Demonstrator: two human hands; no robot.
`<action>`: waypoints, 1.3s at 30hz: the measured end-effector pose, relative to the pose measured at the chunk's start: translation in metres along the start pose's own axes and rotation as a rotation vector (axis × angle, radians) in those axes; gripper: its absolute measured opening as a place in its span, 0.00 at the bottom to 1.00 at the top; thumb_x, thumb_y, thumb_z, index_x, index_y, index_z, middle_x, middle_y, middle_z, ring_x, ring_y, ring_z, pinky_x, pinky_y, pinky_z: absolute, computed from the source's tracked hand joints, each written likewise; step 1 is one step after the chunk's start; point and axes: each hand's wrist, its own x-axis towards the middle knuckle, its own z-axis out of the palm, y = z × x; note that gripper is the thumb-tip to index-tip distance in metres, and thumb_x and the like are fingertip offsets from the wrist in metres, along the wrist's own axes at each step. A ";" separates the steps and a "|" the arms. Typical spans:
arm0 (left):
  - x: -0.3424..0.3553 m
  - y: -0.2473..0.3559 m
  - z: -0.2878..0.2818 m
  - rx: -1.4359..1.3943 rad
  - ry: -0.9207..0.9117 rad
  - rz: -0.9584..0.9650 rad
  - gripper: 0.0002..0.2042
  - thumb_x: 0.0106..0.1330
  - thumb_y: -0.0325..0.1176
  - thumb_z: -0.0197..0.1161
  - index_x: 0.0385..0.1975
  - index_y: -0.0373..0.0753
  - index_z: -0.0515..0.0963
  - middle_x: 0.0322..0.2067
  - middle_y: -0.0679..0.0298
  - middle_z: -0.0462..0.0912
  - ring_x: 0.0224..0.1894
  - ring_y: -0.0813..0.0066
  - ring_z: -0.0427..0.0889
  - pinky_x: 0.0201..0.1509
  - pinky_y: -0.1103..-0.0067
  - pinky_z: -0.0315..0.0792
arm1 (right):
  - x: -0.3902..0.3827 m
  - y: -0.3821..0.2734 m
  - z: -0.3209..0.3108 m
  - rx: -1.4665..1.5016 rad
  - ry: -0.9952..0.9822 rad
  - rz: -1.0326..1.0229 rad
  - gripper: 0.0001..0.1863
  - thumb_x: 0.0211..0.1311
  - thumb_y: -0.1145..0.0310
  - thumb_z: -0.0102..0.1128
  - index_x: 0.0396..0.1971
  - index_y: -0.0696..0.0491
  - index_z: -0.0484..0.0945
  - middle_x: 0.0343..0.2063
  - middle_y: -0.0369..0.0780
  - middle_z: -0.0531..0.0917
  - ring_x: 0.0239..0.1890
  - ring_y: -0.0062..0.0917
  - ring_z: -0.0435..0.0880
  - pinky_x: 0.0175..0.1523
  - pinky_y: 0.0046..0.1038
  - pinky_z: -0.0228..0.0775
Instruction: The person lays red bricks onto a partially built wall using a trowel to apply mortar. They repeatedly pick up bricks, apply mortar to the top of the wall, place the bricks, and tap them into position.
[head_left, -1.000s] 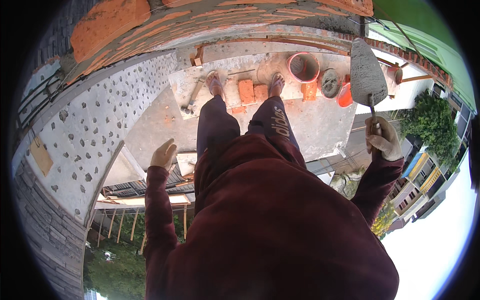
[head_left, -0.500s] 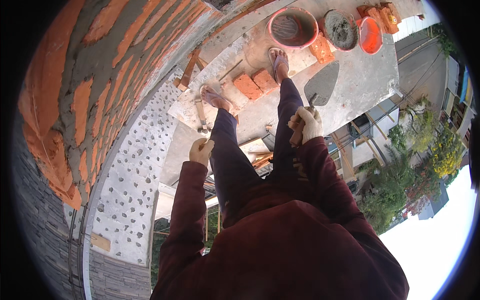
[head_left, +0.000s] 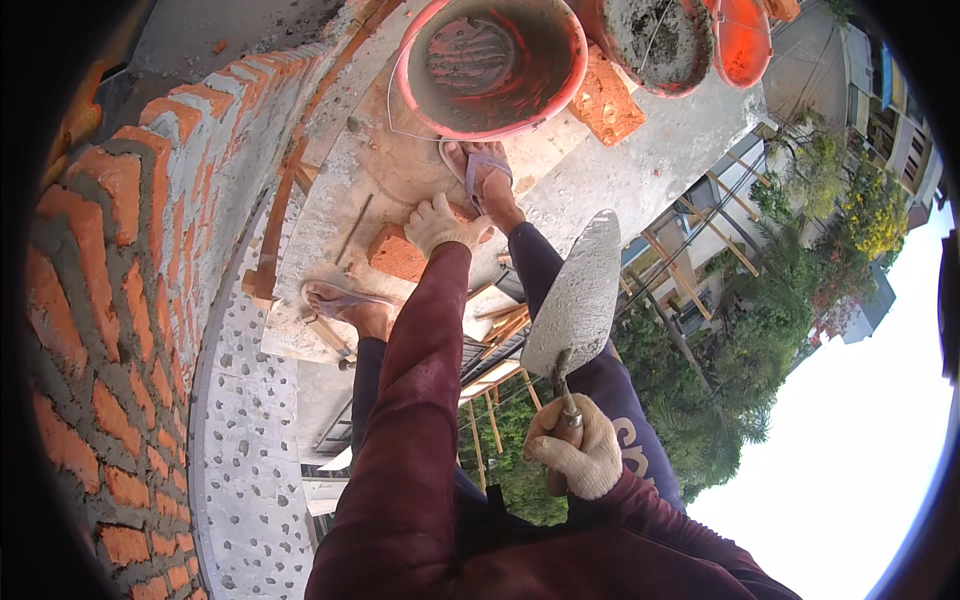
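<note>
My left hand [head_left: 440, 224], in a pale glove, reaches down between my feet with its fingers closed over an orange brick [head_left: 464, 213]. Most of that brick is hidden under the glove. Another orange brick [head_left: 394, 256] lies right beside it on the board. My right hand [head_left: 585, 448], also gloved, is wrapped round the wooden handle of a brick trowel [head_left: 580, 295]. The trowel is held in front of my right thigh, its broad blade pointing up and away and coated with grey mortar residue.
A large red bucket [head_left: 574, 82] with grey mortar inside stands just beyond my foot. Behind it are a mortar-filled bucket [head_left: 655, 45], a smaller orange bucket [head_left: 742, 45] and a brick [head_left: 607, 98]. A brick wall [head_left: 120, 350] rises at left. The platform's right edge drops off above trees.
I have bent lower. My left hand has gone from beside my left leg down onto a brick. The trowel has come nearer and its blade has swung up.
</note>
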 end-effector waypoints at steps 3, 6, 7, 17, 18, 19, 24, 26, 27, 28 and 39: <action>0.025 -0.010 -0.001 0.335 -0.130 0.225 0.46 0.40 0.64 0.81 0.62 0.54 0.72 0.55 0.60 0.75 0.60 0.59 0.76 0.62 0.63 0.71 | 0.004 -0.028 -0.004 -0.173 -0.019 0.110 0.15 0.59 0.64 0.73 0.40 0.55 0.77 0.30 0.35 0.82 0.22 0.17 0.78 0.27 0.24 0.73; 0.041 -0.016 0.013 0.293 -0.120 0.252 0.41 0.42 0.52 0.85 0.59 0.55 0.74 0.54 0.63 0.75 0.58 0.59 0.77 0.60 0.61 0.73 | 0.005 -0.038 -0.006 -0.018 -0.013 0.164 0.16 0.59 0.64 0.73 0.41 0.55 0.77 0.32 0.35 0.82 0.27 0.17 0.80 0.33 0.24 0.75; 0.044 -0.011 0.011 0.291 -0.137 0.266 0.40 0.42 0.49 0.86 0.59 0.55 0.74 0.54 0.63 0.74 0.58 0.59 0.77 0.59 0.60 0.74 | 0.004 -0.037 -0.007 -0.015 -0.013 0.147 0.16 0.60 0.64 0.73 0.41 0.55 0.77 0.32 0.35 0.82 0.29 0.17 0.80 0.35 0.24 0.75; 0.018 -0.018 -0.022 0.314 -0.508 0.231 0.46 0.43 0.44 0.86 0.66 0.43 0.70 0.59 0.53 0.82 0.62 0.56 0.82 0.65 0.67 0.77 | 0.001 -0.049 -0.001 -0.088 -0.046 0.123 0.18 0.59 0.67 0.71 0.42 0.59 0.74 0.34 0.42 0.84 0.37 0.25 0.86 0.46 0.30 0.79; 0.000 -0.027 -0.022 0.296 -0.402 0.227 0.42 0.45 0.49 0.84 0.62 0.41 0.74 0.57 0.53 0.83 0.61 0.57 0.83 0.63 0.68 0.78 | 0.000 -0.038 0.000 0.009 -0.046 0.066 0.17 0.60 0.68 0.71 0.41 0.59 0.74 0.31 0.39 0.84 0.34 0.22 0.85 0.45 0.27 0.78; -0.014 -0.037 -0.037 0.244 -0.413 0.206 0.40 0.46 0.50 0.83 0.60 0.41 0.76 0.57 0.53 0.83 0.61 0.57 0.83 0.62 0.68 0.78 | 0.000 -0.040 0.002 0.011 -0.055 0.043 0.14 0.61 0.70 0.69 0.39 0.59 0.73 0.30 0.40 0.84 0.33 0.22 0.85 0.42 0.27 0.79; -0.105 -0.140 -0.134 -0.380 -0.443 0.163 0.35 0.51 0.53 0.79 0.56 0.35 0.82 0.42 0.52 0.89 0.45 0.59 0.89 0.49 0.69 0.80 | 0.003 -0.029 0.008 -0.067 -0.035 -0.054 0.11 0.61 0.75 0.66 0.39 0.57 0.73 0.30 0.40 0.83 0.27 0.24 0.84 0.36 0.28 0.80; -0.167 -0.204 -0.140 -0.855 -0.587 0.030 0.39 0.55 0.55 0.78 0.61 0.34 0.78 0.46 0.57 0.87 0.47 0.66 0.87 0.49 0.70 0.79 | 0.005 -0.028 0.016 -0.105 -0.055 -0.131 0.13 0.61 0.75 0.67 0.41 0.58 0.72 0.31 0.40 0.82 0.30 0.23 0.84 0.38 0.28 0.81; -0.195 -0.226 -0.146 -1.106 -0.640 -0.007 0.40 0.57 0.56 0.78 0.63 0.33 0.75 0.48 0.59 0.86 0.48 0.69 0.86 0.49 0.71 0.79 | 0.008 -0.026 0.018 -0.182 -0.061 -0.134 0.15 0.61 0.73 0.69 0.42 0.59 0.73 0.36 0.40 0.83 0.35 0.23 0.85 0.42 0.29 0.83; -0.230 -0.238 -0.166 -1.216 -0.658 -0.011 0.45 0.59 0.60 0.76 0.68 0.32 0.69 0.52 0.65 0.81 0.51 0.74 0.82 0.52 0.72 0.77 | 0.000 -0.033 0.030 -0.162 -0.055 -0.123 0.17 0.61 0.72 0.71 0.44 0.59 0.73 0.40 0.41 0.82 0.38 0.24 0.85 0.45 0.29 0.83; -0.504 -0.204 -0.213 -2.128 -0.064 0.543 0.58 0.50 0.57 0.83 0.75 0.32 0.56 0.69 0.59 0.70 0.72 0.67 0.67 0.76 0.68 0.61 | -0.226 -0.077 0.135 -0.361 -0.884 -0.563 0.47 0.54 0.83 0.70 0.74 0.63 0.56 0.68 0.50 0.69 0.73 0.37 0.68 0.71 0.40 0.71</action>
